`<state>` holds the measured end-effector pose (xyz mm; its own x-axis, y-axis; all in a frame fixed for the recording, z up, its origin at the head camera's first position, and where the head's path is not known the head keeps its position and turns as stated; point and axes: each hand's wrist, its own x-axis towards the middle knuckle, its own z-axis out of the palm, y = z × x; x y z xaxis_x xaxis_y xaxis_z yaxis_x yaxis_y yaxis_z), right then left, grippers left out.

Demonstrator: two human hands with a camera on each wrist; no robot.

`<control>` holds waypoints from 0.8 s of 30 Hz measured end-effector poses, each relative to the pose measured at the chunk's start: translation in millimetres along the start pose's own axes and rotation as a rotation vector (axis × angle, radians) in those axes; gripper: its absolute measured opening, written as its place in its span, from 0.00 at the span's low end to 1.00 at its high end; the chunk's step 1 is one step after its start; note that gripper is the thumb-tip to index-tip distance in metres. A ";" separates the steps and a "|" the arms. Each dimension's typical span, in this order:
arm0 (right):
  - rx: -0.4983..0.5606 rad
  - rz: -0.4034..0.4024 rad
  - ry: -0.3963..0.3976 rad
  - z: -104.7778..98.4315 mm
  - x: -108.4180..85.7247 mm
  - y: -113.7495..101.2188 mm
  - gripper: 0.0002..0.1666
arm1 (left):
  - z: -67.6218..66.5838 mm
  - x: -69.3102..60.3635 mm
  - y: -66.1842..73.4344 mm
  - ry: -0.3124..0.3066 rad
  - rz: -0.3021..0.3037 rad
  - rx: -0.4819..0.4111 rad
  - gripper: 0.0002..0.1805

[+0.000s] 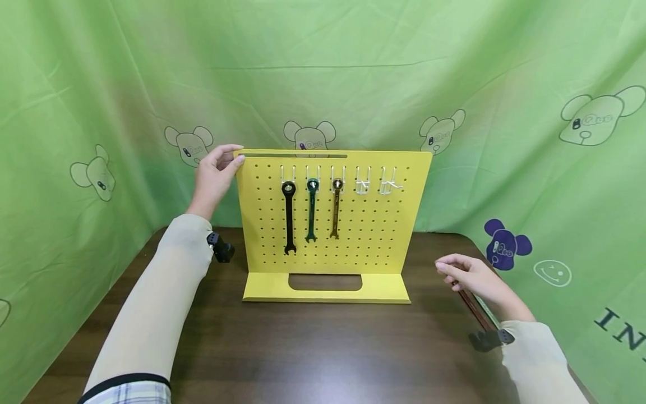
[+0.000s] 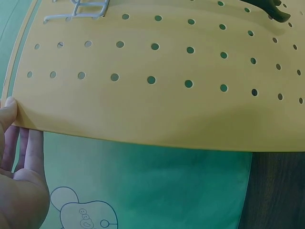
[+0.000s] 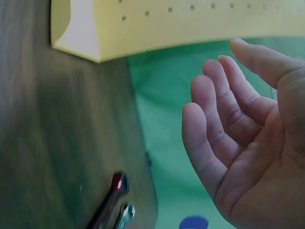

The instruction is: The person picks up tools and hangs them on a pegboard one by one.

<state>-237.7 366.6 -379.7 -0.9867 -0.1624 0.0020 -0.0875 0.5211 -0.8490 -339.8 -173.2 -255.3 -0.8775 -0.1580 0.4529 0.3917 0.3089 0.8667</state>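
A green curtain (image 1: pixel 353 90) shows the letters (image 1: pixel 606 320) "IN", then cut off, and cartoon bears (image 1: pixel 591 119), their lettering unclear. The frame crops the table (image 1: pixel 303 348). A yellow pegboard's (image 1: pixel 263 216) upper left corner is pinched by the left hand (image 1: pixel 213 177), fingertips partly hidden. The right hand (image 1: pixel 479 281), thumb and fingers apart, partly hides 2 table-borne wrenches (image 1: pixel 476 312); 3 hooked wrenches' (image 1: pixel 311 213) markings are illegible.

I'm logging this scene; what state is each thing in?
Yellow pegboard: upright
Black wrench: hanging
Green wrench: hanging
Bronze wrench: hanging
Two rightmost hooks: bare
Red wrench: lying on the table
Neighbouring wrench: lying beside it
Left hand: pinching the pegboard's corner
Right hand: empty, fingers loosely bent
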 end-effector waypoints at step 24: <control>-0.101 0.194 -0.005 -31.7 -22.6 79.4 0.31 | -0.3 0.8 -1.7 -0.002 0.004 0.024 0.18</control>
<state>-226.7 438.1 -430.4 -0.9857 -0.0551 -0.1593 0.0905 0.6241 -0.7761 -341.1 -174.1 -256.3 -0.8764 -0.1549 0.4559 0.3886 0.3316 0.8597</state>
